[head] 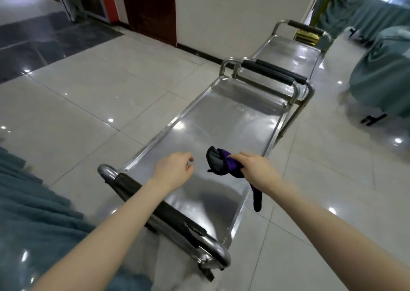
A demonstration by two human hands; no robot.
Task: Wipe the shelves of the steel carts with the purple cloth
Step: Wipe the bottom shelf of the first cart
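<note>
A long steel cart (221, 122) stands lengthwise in front of me, its shiny top shelf bare, with black-padded handles at the near and far ends. A second steel cart (295, 53) stands end to end behind it. My right hand (250, 165) is shut on the bunched purple cloth (218, 161), held just above the near part of the shelf; one dark end of the cloth hangs below my wrist over the cart's right rim. My left hand (175, 168) hovers beside it over the shelf, fingers loosely curled and holding nothing.
Glossy tiled floor surrounds the carts. A teal fabric-covered surface (33, 213) lies at my lower left. Teal-draped furniture (381, 75) stands to the right. A white wall (233, 13) and a dark wooden door (153, 7) are behind the carts.
</note>
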